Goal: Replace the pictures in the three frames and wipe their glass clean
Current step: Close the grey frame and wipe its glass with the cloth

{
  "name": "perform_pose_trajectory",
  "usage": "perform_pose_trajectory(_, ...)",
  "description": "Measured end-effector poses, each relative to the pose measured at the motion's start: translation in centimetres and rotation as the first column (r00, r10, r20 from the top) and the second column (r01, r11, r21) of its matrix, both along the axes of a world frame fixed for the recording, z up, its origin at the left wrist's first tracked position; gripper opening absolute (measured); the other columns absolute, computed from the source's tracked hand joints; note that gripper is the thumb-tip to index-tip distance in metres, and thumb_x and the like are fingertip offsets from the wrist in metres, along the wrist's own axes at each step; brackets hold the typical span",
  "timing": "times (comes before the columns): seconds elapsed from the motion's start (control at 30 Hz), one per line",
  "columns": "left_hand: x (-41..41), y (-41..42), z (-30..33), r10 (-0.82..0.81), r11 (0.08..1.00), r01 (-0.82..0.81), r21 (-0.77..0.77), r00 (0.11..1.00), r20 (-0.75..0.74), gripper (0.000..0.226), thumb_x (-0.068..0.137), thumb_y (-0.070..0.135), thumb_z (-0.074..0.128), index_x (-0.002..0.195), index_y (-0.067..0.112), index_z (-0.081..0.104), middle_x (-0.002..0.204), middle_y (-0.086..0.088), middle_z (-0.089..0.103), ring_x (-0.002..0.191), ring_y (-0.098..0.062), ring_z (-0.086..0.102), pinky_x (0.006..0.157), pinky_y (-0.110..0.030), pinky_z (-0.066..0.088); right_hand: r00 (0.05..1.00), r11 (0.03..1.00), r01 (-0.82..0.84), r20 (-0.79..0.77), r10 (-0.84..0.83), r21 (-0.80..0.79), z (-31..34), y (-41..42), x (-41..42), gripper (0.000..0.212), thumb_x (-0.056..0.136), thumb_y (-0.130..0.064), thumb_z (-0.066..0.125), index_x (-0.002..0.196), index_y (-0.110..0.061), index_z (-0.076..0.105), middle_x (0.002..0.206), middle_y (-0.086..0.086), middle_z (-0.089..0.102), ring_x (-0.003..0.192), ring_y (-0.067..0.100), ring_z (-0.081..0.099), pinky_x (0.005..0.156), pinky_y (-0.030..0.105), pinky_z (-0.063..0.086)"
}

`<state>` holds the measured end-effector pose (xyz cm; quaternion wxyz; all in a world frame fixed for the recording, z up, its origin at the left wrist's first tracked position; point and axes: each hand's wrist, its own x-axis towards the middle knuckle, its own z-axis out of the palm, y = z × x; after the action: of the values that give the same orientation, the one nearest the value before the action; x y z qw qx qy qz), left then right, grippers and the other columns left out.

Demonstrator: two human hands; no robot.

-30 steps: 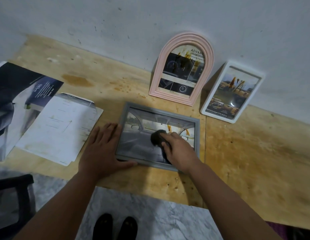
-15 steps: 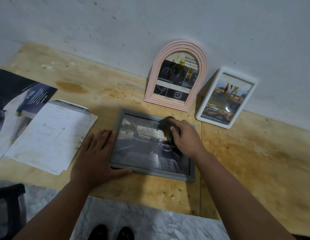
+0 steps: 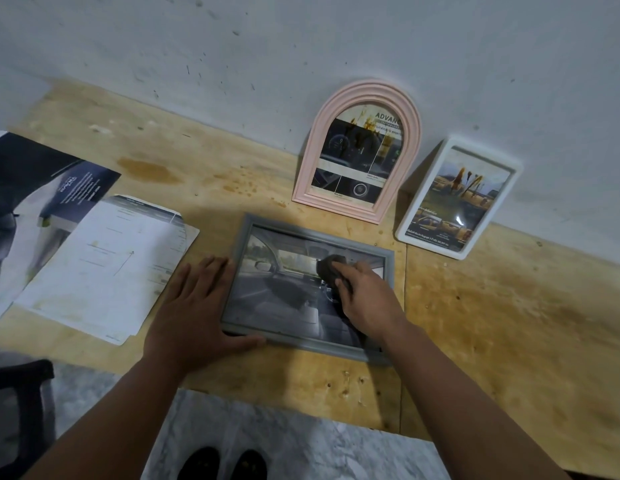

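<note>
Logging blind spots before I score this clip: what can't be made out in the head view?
- Grey frame: the glass under the right hand and dark cloth is covered, so its cleanliness there is unknown.
- Grey frame's near right corner: hidden by the right forearm.
- Brochure: cut off by the left edge.
- Fine print in the pink arched frame and white frame: too small.
- Left hand: palm contact hidden.

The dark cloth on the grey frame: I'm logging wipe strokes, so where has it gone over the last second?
The right hand swept the dark cloth from mid-glass to the grey frame's far right part, grip unchanged. The left hand stayed flat, bracing the frame's left edge.
</note>
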<state>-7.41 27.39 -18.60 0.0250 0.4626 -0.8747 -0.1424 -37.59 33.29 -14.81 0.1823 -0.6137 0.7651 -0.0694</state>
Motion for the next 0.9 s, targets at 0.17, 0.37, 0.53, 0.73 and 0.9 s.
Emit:
perform_pose_trajectory(0.17, 0.0, -0.1, 0.0, -0.002, 1.0, 0.002, 0.007, 1.0, -0.012, 0.135, 0.066, 0.103, 0.042, 0.163, 0.011, 0.023, 0.167, -0.009, 0.028, 0.158, -0.025, 0.02, 0.128, -0.054, 0.017, 0.984, 0.997, -0.078, -0.163, 0.077, -0.001, 0.7, 1.5, 1.1, 0.043, 0.105, -0.029, 0.046, 0.148, -0.029, 0.048, 0.112, 0.007, 0.052, 0.079, 0.03, 0.062, 0.058, 0.036, 0.047)
perform_pose_trajectory(0.37, 0.1, -0.1, 0.0, -0.002, 1.0, 0.002, 0.004, 1.0, 0.003, 0.136, 0.066, 0.104, 0.042, 0.163, 0.011, 0.023, 0.168, -0.009, 0.027, 0.158, -0.025, 0.02, 0.128, -0.053, 0.016, 0.961, 0.973, -0.231, -0.152, 0.232, 0.02, 1.5, 2.8, 1.4, 0.042, 0.103, -0.03, 0.051, 0.145, -0.035, 0.051, 0.114, 0.001, 0.054, 0.082, 0.025, 0.063, 0.059, 0.032, 0.047)
perform_pose_trajectory(0.53, 0.0, -0.2, 0.1, -0.003, 1.0, 0.003, -0.001, 1.0, 0.0, 0.135, 0.067, 0.103, 0.042, 0.163, 0.011, 0.022, 0.167, -0.009, 0.028, 0.158, -0.025, 0.02, 0.128, -0.053, 0.017, 0.999, 0.995, 0.048, 0.019, -0.046, -0.089, 3.2, -0.2, -0.8, 0.048, 0.103, -0.03, 0.051, 0.151, -0.028, 0.044, 0.12, 0.002, 0.055, 0.099, 0.025, 0.059, 0.082, 0.044, 0.054)
perform_pose_trajectory(0.73, 0.0, -0.1, 0.0, -0.003, 1.0, 0.003, 0.005, 1.0, -0.003, 0.134, 0.067, 0.103, 0.042, 0.164, 0.012, 0.021, 0.168, -0.009, 0.027, 0.158, -0.025, 0.019, 0.128, -0.052, 0.015, 0.995, 0.995, 0.089, -0.037, -0.088, 0.036, 1.6, -0.5, 0.4, 0.043, 0.105, -0.027, 0.046, 0.148, -0.021, 0.048, 0.133, 0.008, 0.054, 0.107, 0.031, 0.061, 0.084, 0.041, 0.054)
perform_pose_trajectory(0.9, 0.0, -0.1, 0.1, 0.001, 1.0, -0.001, 0.01, 1.0, -0.003, 0.135, 0.066, 0.104, 0.041, 0.164, 0.013, 0.021, 0.168, -0.008, 0.027, 0.158, -0.025, 0.019, 0.129, -0.052, 0.015, 0.992, 1.0, 0.006, -0.125, -0.003, 0.024, 1.4, 2.0, 0.3, 0.043, 0.106, -0.03, 0.043, 0.148, -0.023, 0.047, 0.131, 0.006, 0.053, 0.093, 0.032, 0.064, 0.069, 0.038, 0.052)
